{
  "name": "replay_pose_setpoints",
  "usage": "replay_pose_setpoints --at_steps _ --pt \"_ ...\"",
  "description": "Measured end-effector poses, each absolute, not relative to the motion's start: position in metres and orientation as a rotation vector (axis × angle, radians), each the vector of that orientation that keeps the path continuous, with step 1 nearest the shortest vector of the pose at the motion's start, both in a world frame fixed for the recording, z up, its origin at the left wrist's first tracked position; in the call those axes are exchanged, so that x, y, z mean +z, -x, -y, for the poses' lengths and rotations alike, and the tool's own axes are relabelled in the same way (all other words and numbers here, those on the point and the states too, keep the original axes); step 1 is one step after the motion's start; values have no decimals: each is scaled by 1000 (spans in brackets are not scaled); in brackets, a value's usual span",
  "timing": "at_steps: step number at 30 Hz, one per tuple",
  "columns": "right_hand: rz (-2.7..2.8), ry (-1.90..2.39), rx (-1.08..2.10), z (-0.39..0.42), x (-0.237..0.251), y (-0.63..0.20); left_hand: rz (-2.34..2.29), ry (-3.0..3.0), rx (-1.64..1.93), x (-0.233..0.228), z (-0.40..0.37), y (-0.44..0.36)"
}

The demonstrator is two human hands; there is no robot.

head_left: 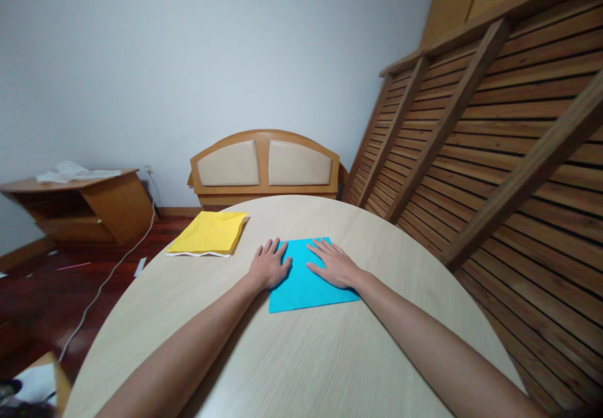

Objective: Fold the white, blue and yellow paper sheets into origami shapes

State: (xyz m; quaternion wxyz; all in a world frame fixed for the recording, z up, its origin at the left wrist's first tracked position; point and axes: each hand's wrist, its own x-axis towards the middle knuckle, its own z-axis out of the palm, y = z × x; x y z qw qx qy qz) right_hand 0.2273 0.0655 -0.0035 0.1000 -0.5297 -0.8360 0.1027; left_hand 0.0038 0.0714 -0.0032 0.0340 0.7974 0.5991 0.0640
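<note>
A bright blue sheet of paper lies flat on the pale round table in front of me. My left hand rests palm down over its left edge, fingers spread. On its right part lies my right hand, also palm down with the fingers apart. Neither hand grips anything. To the left of my left hand, a short way off, is a stack of yellow sheets with a white edge showing beneath and a slightly curled right side.
Slatted wooden panels lean close along the table's right side. Beyond the table stands a headboard with two cream pads. At the left are a low wooden cabinet with papers on top and a cable across the dark floor.
</note>
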Motion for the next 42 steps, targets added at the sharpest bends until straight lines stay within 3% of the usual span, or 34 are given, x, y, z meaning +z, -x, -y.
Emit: replay_pose_setpoints --at_steps 4,7,11,15,23,31,42 --pt "2420 1600 278 -64 -4 -231 -1932 -2486 294 2 -64 2" --pt "2372 1616 235 -61 -2 -230 -1649 -2669 402 1 -55 -7" --pt "2422 1427 181 -50 3 -231 -1498 -2626 272 -5 -48 -21" --pt "2598 1253 393 -36 8 -235 -1515 -2599 209 -5 -51 -16" --pt "2640 1330 420 -36 10 -242 -1677 -2552 176 -5 -56 1" --pt "2635 1286 443 -34 12 -247 -1143 -2751 92 6 -47 17" --pt "2586 1409 427 -41 9 -272 -1189 -2743 70 7 -40 28"
